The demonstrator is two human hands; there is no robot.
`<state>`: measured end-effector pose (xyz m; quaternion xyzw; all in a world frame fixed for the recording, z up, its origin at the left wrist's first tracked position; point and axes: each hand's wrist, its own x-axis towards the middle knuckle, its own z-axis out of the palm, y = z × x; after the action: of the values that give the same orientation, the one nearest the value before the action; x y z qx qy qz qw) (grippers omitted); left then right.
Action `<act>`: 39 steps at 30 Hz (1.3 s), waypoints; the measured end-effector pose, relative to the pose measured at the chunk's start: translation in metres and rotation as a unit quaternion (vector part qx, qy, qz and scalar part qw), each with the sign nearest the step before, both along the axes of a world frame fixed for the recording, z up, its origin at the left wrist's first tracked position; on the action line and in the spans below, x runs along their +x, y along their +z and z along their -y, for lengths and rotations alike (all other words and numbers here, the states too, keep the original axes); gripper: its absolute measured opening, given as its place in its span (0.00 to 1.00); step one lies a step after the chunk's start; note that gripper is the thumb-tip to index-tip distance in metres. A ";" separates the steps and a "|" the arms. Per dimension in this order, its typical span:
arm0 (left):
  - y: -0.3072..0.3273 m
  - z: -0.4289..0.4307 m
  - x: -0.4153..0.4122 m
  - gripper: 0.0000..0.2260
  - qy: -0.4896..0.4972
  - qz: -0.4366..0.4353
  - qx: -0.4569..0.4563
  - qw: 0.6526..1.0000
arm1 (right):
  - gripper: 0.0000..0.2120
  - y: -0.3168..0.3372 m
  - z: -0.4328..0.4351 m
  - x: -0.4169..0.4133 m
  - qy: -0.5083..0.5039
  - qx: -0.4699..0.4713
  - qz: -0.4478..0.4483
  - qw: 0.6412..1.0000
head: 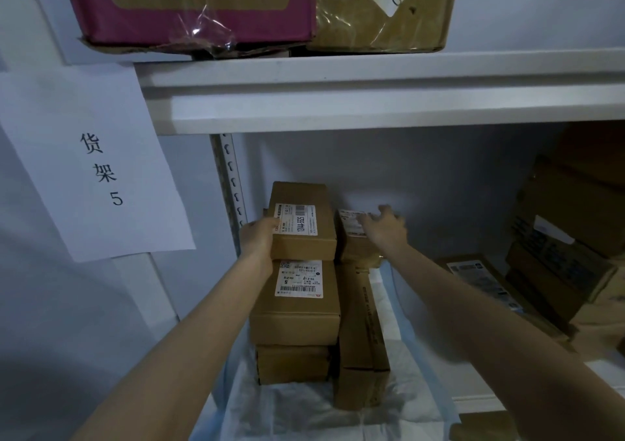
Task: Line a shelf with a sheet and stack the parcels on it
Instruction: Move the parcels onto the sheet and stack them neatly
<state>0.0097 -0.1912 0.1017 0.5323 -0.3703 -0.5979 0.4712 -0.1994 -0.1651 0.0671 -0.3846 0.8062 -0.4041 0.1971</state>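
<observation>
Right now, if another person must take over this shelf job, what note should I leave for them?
Left hand: grips the near left corner of the top box on the left stack.
Right hand: open, fingers spread over the small box; it is blurred, so contact is unclear.
Sheet: lies on the shelf under the parcels.
Done: shelf lined; left stack three high; beside it a long box with the small box on its far end.
Left: probably square up the two top parcels. The boxes at right stand off the sheet; whether they belong here I cannot tell.
</observation>
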 end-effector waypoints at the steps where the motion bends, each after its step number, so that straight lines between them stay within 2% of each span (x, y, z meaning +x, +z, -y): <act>1: -0.001 0.000 -0.001 0.03 0.001 0.002 0.002 1.000 | 0.32 -0.007 0.002 -0.003 0.015 0.035 0.014 0.999; 3: -0.004 -0.001 -0.003 0.02 -0.002 0.001 0.005 1.000 | 0.32 -0.020 0.008 -0.003 0.058 0.037 0.025 0.997; 5: -0.007 -0.002 -0.005 0.03 0.004 -0.006 0.006 1.000 | 0.30 -0.029 0.014 -0.003 0.087 -0.004 0.006 0.996; 8: -0.006 -0.001 -0.005 0.05 0.022 -0.023 -0.001 0.999 | 0.19 -0.024 0.011 0.001 0.101 -0.020 -0.041 0.994; 10: -0.004 -0.001 -0.003 0.04 0.035 -0.025 -0.004 0.999 | 0.15 -0.021 0.008 -0.001 0.100 -0.024 -0.024 0.994; 12: 0.000 0.000 -0.001 0.03 0.043 -0.027 -0.007 0.999 | 0.16 -0.024 0.009 -0.006 0.091 -0.050 -0.002 0.995; 15: 0.002 0.001 0.002 0.13 0.051 -0.034 -0.006 0.998 | 0.19 -0.029 0.007 -0.009 0.114 -0.046 -0.003 0.992; 17: 0.003 -0.001 0.004 0.13 0.055 -0.038 -0.005 0.998 | 0.22 -0.033 0.005 -0.010 0.131 -0.029 -0.002 0.991; 21: 0.004 -0.006 0.005 0.12 0.057 -0.053 -0.003 0.997 | 0.23 -0.035 0.001 -0.013 0.154 -0.022 0.007 0.988; 27: 0.009 -0.015 0.001 0.07 0.034 -0.056 -0.004 0.998 | 0.27 -0.032 0.003 -0.017 0.087 0.000 0.024 0.996; 29: 0.008 -0.017 0.000 0.06 0.030 -0.051 -0.007 0.998 | 0.24 -0.028 -0.002 -0.016 0.052 -0.054 -0.012 0.997; 31: 0.008 -0.020 -0.001 0.06 0.028 -0.053 -0.010 0.998 | 0.17 -0.018 -0.010 -0.009 0.020 -0.160 -0.039 0.986; 33: 0.007 -0.023 -0.004 0.03 0.027 -0.063 -0.014 0.998 | 0.13 -0.001 -0.019 0.007 0.054 -0.212 0.003 0.976; 35: 0.006 -0.028 -0.006 0.03 0.022 -0.078 -0.019 0.997 | 0.15 0.016 -0.029 0.025 0.138 -0.163 0.112 0.970; 37: 0.006 -0.030 -0.006 0.04 0.013 -0.088 -0.031 0.996 | 0.16 0.029 -0.039 0.039 0.222 -0.077 0.295 0.926; 39: 0.006 -0.031 -0.005 0.05 -0.005 -0.086 -0.042 0.995 | 0.16 0.030 -0.042 0.041 0.260 -0.078 0.411 0.870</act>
<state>0.0051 -0.1600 0.1078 0.4572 -0.3560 -0.6276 0.5200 -0.1581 -0.1233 0.0976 -0.3938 0.4891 -0.5217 0.5776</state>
